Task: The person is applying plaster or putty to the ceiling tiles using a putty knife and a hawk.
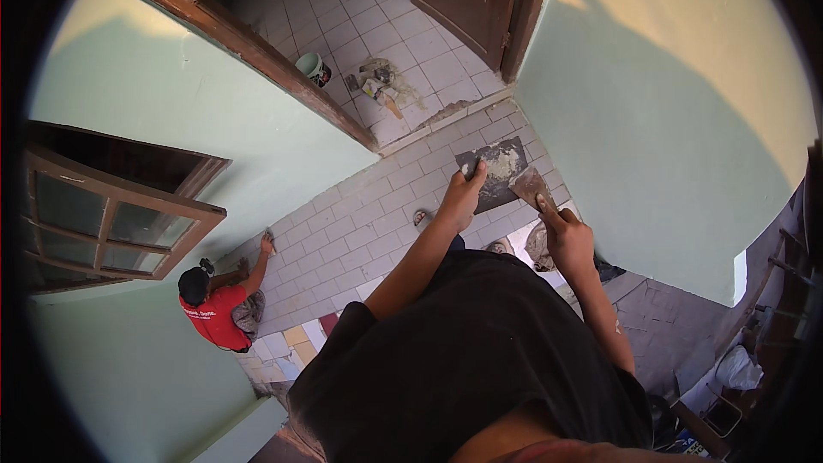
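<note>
Left hand (462,199): gripping dark board (490,198), pale paste (506,163) toward its far right corner, apparently unused; work seemingly unfinished. Right hand (568,242): gripping scraper (530,186).

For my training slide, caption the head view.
Left hand holds a smeared dark board, right hand a scraper, above floor tiles, while a co-worker in red crouches nearby.

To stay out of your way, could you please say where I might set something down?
Grey tiling lies free between the crouching co-worker and the left foot, as do pale tiles between the tool pile and brown door. It is crowded at the bucket and pile, and around the held board and scraper.
</note>
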The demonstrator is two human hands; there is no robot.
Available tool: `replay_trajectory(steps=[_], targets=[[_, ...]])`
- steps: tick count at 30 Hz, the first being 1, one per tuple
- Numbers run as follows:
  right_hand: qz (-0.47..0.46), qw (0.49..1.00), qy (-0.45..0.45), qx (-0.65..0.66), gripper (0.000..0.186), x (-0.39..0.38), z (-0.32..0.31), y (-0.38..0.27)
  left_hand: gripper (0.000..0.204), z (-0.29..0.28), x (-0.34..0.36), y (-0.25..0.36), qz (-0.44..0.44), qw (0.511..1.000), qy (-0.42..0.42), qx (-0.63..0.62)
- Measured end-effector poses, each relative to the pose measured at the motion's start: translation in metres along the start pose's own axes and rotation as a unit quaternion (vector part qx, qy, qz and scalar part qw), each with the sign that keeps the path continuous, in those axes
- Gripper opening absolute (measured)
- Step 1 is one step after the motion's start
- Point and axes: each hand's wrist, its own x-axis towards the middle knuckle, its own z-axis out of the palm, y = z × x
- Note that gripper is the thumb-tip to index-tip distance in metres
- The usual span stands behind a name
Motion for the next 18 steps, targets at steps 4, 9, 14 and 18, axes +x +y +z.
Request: replay_trajectory(steps=[4,9,14,18], targets=[[-0.065,0.997,-0.047,0.000,0.040,-0.011,-0.007,-0.013,0.037,-0.002,-0.009,0.012,0.017,0.996,-0.002,0.086],[-0.038,0.998,-0.041,-0.014,0.042,0.001,-0.013,-0.011,0.038,-0.008,-0.003,0.006,0.014,0.997,-0.007,0.070],[-0.007,0.999,-0.036,-0.022,0.040,0.001,-0.012,0.011,0.041,0.004,-0.008,0.014,0.011,0.998,0.020,0.053],[0.050,0.999,-0.004,-0.007,0.032,0.015,-0.027,0.009,0.042,-0.013,0.004,0.003,0.032,0.993,0.007,0.115]])
